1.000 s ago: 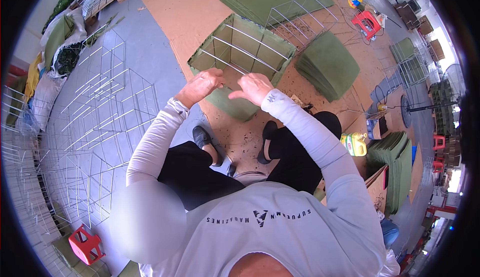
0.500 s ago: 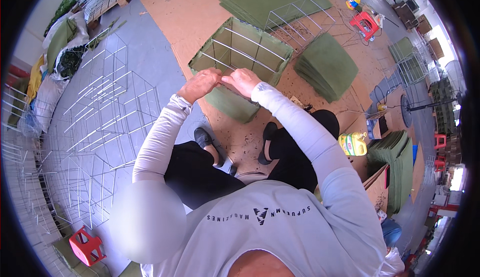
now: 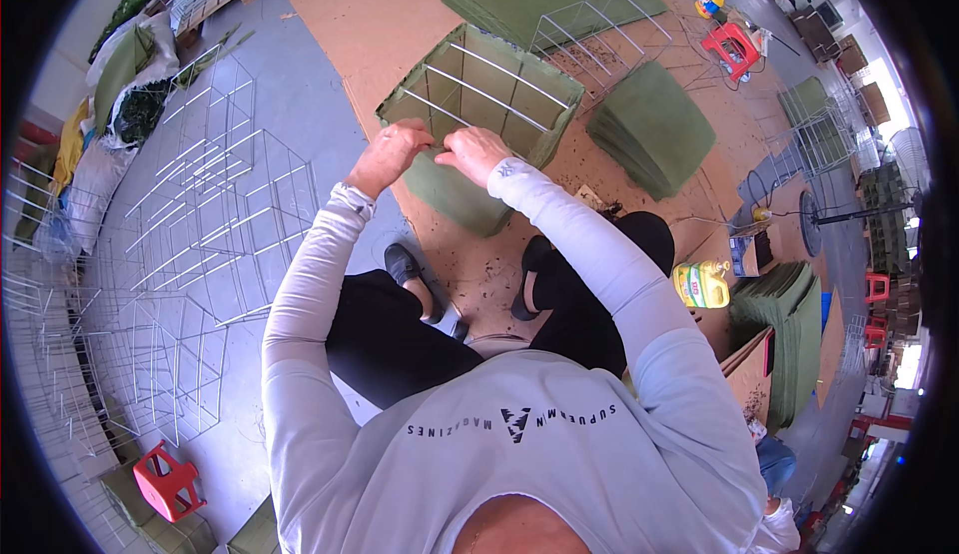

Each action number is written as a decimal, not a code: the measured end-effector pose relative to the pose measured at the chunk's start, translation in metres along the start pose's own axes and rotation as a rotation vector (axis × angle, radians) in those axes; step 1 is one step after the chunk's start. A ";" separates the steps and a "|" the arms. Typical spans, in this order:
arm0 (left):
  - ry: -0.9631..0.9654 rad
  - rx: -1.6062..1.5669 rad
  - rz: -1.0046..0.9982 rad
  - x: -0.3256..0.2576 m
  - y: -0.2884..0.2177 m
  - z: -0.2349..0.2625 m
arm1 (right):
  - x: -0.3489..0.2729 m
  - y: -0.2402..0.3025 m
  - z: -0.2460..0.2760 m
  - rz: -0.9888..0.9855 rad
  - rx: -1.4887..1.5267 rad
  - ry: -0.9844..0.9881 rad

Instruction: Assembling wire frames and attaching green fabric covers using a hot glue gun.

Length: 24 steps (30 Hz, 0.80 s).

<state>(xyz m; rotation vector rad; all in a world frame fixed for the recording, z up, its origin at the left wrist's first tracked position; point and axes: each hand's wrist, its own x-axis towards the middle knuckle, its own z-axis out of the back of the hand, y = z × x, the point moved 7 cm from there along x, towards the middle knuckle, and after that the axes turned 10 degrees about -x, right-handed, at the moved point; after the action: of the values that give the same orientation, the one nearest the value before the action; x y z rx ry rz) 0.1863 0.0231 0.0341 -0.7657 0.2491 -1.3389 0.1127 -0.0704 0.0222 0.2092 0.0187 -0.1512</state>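
Brown sheeting (image 3: 370, 39) carries a green box (image 3: 462, 197) and green sheets (image 3: 654, 129).

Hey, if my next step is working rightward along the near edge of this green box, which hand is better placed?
Probably your right hand: it's already at the near edge of the green box, on the right. Your left hand is further left and would have to pass it.

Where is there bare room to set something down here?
Bare brown board shows between its left edge, the green box and the flat green sheets. A strip of grey floor lies open between the board and the wire frames. Crowded: among those frames, and at the box's near rim, where the left hand and right hand nearly meet.
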 end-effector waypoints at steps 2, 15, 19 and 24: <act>-0.030 -0.031 0.043 -0.001 0.006 0.000 | 0.004 0.010 -0.004 0.035 -0.093 -0.031; 0.025 -0.180 0.762 -0.091 0.173 -0.076 | 0.030 -0.142 0.097 -0.286 -0.304 -0.261; -0.189 -0.392 0.929 -0.113 0.201 -0.174 | 0.011 -0.186 0.120 -0.351 -0.340 -0.348; -0.465 -1.133 1.214 -0.095 0.171 -0.313 | -0.015 -0.237 0.121 -0.397 -0.390 -0.352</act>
<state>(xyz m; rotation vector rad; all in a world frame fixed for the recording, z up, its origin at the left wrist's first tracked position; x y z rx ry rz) 0.1159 0.0066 -0.3280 -1.4684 0.9441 0.2595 0.0628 -0.3224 0.0923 -0.2163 -0.2603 -0.5726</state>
